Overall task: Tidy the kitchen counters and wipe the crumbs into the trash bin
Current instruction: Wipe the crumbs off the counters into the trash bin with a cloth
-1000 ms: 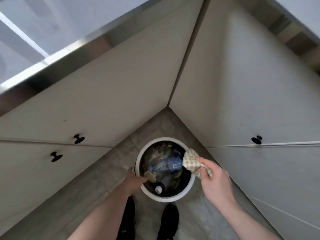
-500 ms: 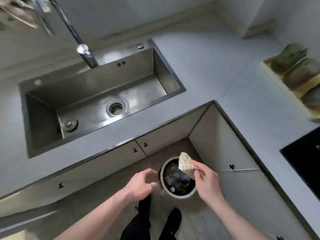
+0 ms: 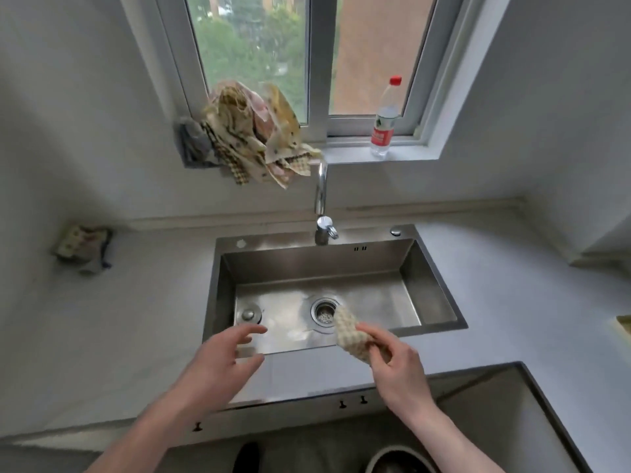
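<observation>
Head view: I'm looking down over the sink (image 3: 433, 288) with both hands out in front of me, window behind.
Right hand: my right hand (image 3: 397, 367) has its fingers (image 3: 377, 336) closed on a checked cloth (image 3: 351, 334), bunched up and held in the air over the sink's near edge, just beside the drain (image 3: 324, 312) in this view.
Left hand: my left hand (image 3: 222, 363) is spread and holding nothing, fingers loosely curled, hovering over the near left corner of the basin.
Gap between hands: apart, not touching, cloth only in the right.
Tabletop: grey tabletop (image 3: 136, 336) wraps around the sink; I can't make out any crumbs on it at this sharpness.
Trash bin: just the rim of the trash bin (image 3: 386, 454) shows at the bottom edge, on the floor below my right forearm, near the corner of the cabinets.
Faucet: the faucet (image 3: 321, 203) stands at the back of the sink, upright, and I see no water.
Hanging cloths: a bundle of patterned cloths (image 3: 252, 131) is draped at the left end of the window sill, above the faucet.
Bottle: a clear red-capped bottle (image 3: 384, 121) stands upright on the sill, right side.
Far left: a small folded rag (image 3: 83, 247) lies on the tabletop against the wall.
</observation>
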`<state>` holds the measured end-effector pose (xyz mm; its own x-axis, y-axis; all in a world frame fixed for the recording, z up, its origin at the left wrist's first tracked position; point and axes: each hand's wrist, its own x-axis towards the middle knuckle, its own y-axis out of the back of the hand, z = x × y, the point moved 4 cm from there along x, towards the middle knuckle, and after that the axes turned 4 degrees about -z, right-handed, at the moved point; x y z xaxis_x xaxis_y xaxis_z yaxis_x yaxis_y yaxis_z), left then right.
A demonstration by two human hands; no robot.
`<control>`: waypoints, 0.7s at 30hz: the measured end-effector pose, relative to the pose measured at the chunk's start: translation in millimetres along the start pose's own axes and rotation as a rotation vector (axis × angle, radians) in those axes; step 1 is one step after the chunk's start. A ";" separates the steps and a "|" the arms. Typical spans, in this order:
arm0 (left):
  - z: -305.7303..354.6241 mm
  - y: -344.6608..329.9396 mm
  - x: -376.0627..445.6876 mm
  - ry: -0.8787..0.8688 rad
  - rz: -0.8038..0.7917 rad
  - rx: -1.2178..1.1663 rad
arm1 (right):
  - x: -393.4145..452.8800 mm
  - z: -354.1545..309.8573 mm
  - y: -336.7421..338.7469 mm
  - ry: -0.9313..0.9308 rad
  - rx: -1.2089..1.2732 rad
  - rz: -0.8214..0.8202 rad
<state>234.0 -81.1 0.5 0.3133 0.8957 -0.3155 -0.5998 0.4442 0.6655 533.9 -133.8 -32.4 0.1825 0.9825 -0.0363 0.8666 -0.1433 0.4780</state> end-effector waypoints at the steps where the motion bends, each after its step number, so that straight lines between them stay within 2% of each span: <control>1: -11.7 20.8 9.0 0.002 0.016 0.013 | 16.6 -12.2 -16.4 0.009 -0.003 -0.009; 9: -90.5 167.8 80.8 -0.019 0.076 0.079 | 131.3 -104.5 -134.6 0.094 0.012 -0.021; 21: -158.8 272.8 150.9 0.075 0.172 0.094 | 270.9 -184.8 -229.9 0.174 -0.138 -0.136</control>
<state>0.7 178.3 27.1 0.1545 0.9587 -0.2388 -0.5676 0.2840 0.7728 298.3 187.3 10.0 -0.0242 0.9990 0.0378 0.8037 -0.0030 0.5951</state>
